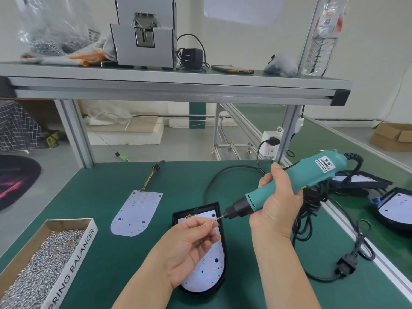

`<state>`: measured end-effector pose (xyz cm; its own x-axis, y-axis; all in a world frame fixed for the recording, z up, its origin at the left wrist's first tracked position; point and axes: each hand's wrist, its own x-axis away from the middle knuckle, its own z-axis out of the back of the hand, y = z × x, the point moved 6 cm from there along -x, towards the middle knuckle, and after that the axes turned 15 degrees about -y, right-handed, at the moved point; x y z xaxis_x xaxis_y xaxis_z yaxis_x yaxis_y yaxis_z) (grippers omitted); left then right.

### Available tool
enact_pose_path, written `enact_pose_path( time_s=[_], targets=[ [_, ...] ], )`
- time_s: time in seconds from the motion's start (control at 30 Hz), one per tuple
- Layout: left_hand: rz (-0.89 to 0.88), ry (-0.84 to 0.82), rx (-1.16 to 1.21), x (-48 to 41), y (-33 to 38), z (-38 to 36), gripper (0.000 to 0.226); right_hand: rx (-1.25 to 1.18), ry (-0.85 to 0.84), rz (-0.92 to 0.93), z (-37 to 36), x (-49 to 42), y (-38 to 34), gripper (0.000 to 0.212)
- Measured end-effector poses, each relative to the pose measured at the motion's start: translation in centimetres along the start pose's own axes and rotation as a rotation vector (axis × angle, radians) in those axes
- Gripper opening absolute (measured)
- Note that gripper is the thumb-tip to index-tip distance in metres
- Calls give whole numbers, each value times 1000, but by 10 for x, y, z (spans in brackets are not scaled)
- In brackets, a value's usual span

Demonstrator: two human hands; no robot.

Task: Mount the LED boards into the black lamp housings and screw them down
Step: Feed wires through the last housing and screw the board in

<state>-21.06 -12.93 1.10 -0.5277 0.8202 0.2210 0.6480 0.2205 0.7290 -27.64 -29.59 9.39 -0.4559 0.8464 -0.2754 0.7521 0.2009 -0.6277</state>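
A black lamp housing [223, 259] lies on the green mat at centre with a white LED board [209, 270] seated in it. My left hand [189, 246] hovers above it and pinches a small screw [213, 222] at the fingertips. My right hand [277, 201] grips a teal electric screwdriver [296, 181], tilted down to the left, its bit tip just right of the screw. A second loose LED board [136, 212] with coloured wires lies flat to the left.
A cardboard box [73, 273] full of several screws stands at the front left. The screwdriver's black cable [310, 217] coils at the right. More housings with boards [394, 208] lie beyond the aluminium rail on the right. A shelf [174, 85] spans overhead.
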Motion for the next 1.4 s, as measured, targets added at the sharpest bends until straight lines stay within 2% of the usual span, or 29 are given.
enact_pose_path(
  time_s=[0.3, 0.43, 0.7, 0.8, 0.93, 1.07, 1.17, 1.27, 1.3, 1.33, 1.4],
  targets=[
    [-22, 14, -34, 2, 2, 0, 13, -29, 14, -28, 2, 2, 5, 23],
    [-111, 50, -160, 3, 5, -3, 25, -7, 18, -10, 1, 3, 3, 24],
    [-266, 200, -504, 13, 13, -9, 21, 106, -30, 5, -6, 7, -1, 30],
    [-289, 187, -617, 15, 18, -12, 18, 117, -51, 6, -8, 6, -1, 31],
    [-287, 163, -674, 15, 17, -12, 14, 149, -69, 16, -11, 6, 0, 21],
    [-235, 176, -640, 15, 15, -5, 10, 159, -64, 18, -12, 5, 3, 22],
    [-140, 190, -571, 15, 16, 17, 21, 148, -44, 31, -10, -1, 1, 23],
    [-134, 510, -662, 24, 36, 65, 20, 153, -42, 43, -10, -9, 1, 23],
    [-104, 612, -744, 28, 41, 78, 29, 165, -42, 50, -10, -11, 2, 23],
    [-41, 647, -834, 27, 42, 86, 41, 175, -41, 56, -10, -13, 3, 23],
    [120, 589, -1002, 17, 34, 87, 63, 186, -40, 61, -9, -17, 7, 23]
  ],
)
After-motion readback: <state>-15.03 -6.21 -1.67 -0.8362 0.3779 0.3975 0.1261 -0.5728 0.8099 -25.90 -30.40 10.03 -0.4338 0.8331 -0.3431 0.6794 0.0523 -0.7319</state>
